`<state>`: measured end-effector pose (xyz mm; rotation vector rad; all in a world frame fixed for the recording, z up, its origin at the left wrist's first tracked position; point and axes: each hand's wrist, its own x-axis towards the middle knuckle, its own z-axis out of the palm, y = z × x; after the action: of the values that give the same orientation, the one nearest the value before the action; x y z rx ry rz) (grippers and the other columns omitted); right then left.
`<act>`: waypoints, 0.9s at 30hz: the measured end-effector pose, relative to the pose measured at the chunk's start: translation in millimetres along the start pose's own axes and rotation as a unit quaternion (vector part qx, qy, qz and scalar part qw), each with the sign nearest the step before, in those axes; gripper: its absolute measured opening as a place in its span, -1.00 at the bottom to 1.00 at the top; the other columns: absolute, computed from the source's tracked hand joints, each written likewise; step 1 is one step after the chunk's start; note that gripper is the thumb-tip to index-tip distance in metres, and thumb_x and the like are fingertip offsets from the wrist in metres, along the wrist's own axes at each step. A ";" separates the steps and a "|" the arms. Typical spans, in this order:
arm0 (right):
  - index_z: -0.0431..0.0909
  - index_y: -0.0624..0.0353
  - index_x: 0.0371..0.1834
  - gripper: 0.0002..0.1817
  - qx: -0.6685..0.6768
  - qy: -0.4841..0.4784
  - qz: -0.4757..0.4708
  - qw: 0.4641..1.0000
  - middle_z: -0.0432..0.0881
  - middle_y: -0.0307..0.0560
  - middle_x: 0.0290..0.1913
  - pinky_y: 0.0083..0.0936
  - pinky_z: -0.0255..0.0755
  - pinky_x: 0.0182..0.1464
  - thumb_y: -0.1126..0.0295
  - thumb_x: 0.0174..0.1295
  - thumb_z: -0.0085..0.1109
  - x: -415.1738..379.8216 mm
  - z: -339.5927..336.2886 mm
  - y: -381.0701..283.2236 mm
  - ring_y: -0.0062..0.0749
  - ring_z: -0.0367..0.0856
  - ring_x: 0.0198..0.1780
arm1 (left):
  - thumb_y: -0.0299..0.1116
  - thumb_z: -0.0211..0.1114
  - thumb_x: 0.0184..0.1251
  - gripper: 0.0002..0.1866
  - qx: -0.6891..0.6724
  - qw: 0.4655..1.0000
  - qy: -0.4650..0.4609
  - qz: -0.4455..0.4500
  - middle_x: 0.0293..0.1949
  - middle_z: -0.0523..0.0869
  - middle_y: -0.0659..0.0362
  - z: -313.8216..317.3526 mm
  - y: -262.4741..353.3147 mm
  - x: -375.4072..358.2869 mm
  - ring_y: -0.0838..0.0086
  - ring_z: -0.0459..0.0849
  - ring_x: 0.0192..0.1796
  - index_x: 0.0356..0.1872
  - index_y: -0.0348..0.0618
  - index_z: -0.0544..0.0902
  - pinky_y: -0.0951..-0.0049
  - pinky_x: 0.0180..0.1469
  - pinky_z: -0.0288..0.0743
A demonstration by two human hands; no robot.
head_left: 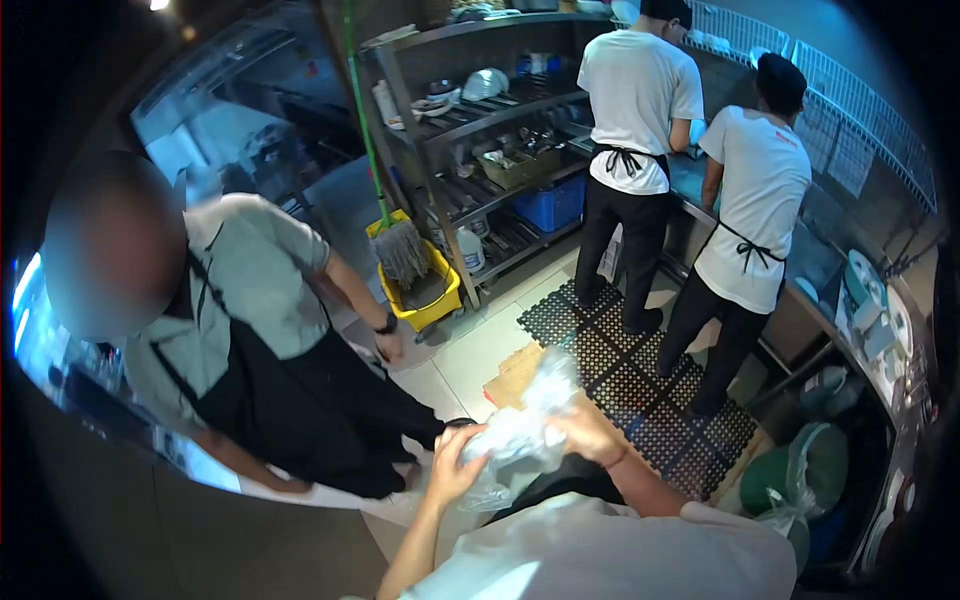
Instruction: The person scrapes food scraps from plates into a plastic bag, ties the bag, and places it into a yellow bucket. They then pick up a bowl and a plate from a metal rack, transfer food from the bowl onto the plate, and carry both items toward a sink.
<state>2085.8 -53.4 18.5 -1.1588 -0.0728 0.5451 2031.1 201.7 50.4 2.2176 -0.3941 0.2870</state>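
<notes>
In front of my body I hold a clear plastic bag point(512, 436) with something whitish bunched inside; what that is I cannot make out. My left hand point(455, 465) grips the bag's left side, fingers curled round it. On the other side my right hand point(588, 430) is closed on the bag's upper right part, and a loose end of the plastic sticks up above it. Behind the bag, a flat piece of brown cardboard point(517, 372) lies on the floor.
At left stands a person point(270, 300) in an apron, facing me. Two co-workers point(640, 110) stand at a sink on a black rubber mat point(640, 385). A yellow mop bucket point(435, 290) is beside metal shelves point(470, 125). A green bin point(800, 465) stands at right.
</notes>
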 end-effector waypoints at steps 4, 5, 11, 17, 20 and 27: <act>0.48 0.32 0.05 -0.68 0.082 0.164 -0.086 0.979 0.62 -0.08 -0.03 -0.44 0.48 0.02 0.53 0.21 0.02 63.4 -57.8 -29.6 -0.32 0.62 -0.09 | -0.33 0.43 -0.02 -0.74 0.052 0.981 -0.158 0.098 -0.11 0.66 0.16 -0.5 -35.3 155.4 0.29 0.52 -0.12 -0.26 -0.11 0.67 0.34 -0.01 0.25; 0.48 0.32 0.05 -0.68 0.079 0.163 -0.087 0.980 0.62 -0.08 -0.03 -0.44 0.48 0.02 0.53 0.21 0.02 81.6 -61.5 -32.8 -0.32 0.62 -0.09 | -0.33 0.43 -0.02 -0.74 0.050 0.982 -0.155 0.099 -0.11 0.66 0.16 11.6 -46.3 184.2 0.29 0.52 -0.12 -0.26 -0.11 0.67 0.34 -0.01 0.25; 0.39 0.18 0.16 -0.45 0.361 0.016 -0.050 0.931 0.56 -0.08 0.04 -0.35 0.48 0.10 0.20 0.11 0.26 253.7 -126.1 -43.8 -0.30 0.53 0.08 | -0.39 0.38 0.11 -0.81 -0.310 0.927 -0.176 0.113 0.14 0.51 0.05 69.0 -87.6 356.4 0.29 0.46 0.14 -0.36 -0.19 0.54 0.25 0.20 0.26; 0.50 0.20 0.00 -0.76 0.083 0.114 -0.107 0.984 0.60 -0.22 -0.15 -0.58 0.55 -0.18 0.36 0.32 0.07 411.9 -165.3 -184.7 -0.56 0.60 -0.20 | -0.56 0.18 0.22 -0.75 -0.378 0.911 0.158 -0.050 -0.12 0.58 0.07 -10.0 -182.8 487.8 0.46 0.55 -0.07 -0.15 -0.14 0.32 0.43 -0.01 0.46; 0.55 0.15 -0.18 -0.86 0.042 0.148 -0.115 0.981 0.51 -0.39 -0.41 -0.68 0.48 -0.39 0.35 0.30 0.12 481.1 -188.1 -220.5 -0.74 0.49 -0.41 | -0.61 0.18 0.16 -0.72 -0.266 0.881 0.389 -0.049 -0.30 0.45 0.21 -67.0 -214.9 554.8 0.50 0.49 -0.16 -0.17 -0.15 0.31 0.46 -0.04 0.42; 0.41 0.26 0.09 -0.61 -0.037 0.224 -0.159 0.961 0.56 -0.20 -0.05 -0.59 0.39 0.01 0.50 0.19 0.20 548.9 -184.0 -211.2 -0.55 0.52 -0.07 | -0.46 0.20 0.29 -0.91 -0.207 0.886 0.413 -0.025 -0.45 0.52 0.30 -171.0 -430.2 772.3 0.64 0.49 -0.41 -0.36 -0.19 0.46 0.58 -0.36 0.41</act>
<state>2701.4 -26.3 8.0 -1.2897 0.1100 -0.0125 2894.4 450.8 109.5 1.5004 0.0760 0.9730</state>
